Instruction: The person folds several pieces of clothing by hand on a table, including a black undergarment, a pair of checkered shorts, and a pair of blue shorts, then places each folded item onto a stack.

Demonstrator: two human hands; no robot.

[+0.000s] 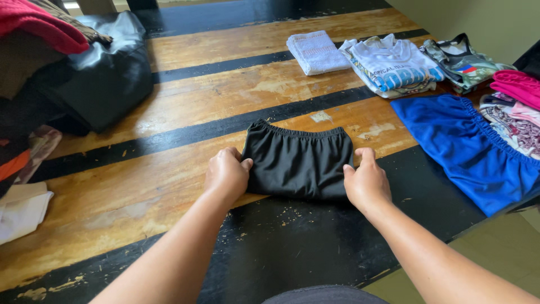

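Note:
A black garment with an elastic waistband (298, 160) lies folded on the wooden table (185, 101), its waistband turned away from me. My left hand (226, 173) grips the near left corner of the fold, fingers curled over the cloth. My right hand (367, 179) grips the near right corner in the same way. Both forearms reach in from the bottom of the view.
A blue garment (472, 149) lies to the right, with pink and patterned clothes (517, 107) beyond it. Folded shirts (394, 65) and a white towel (316, 52) sit at the back right. A black bag (101, 73) and piled clothes (28, 34) fill the left side.

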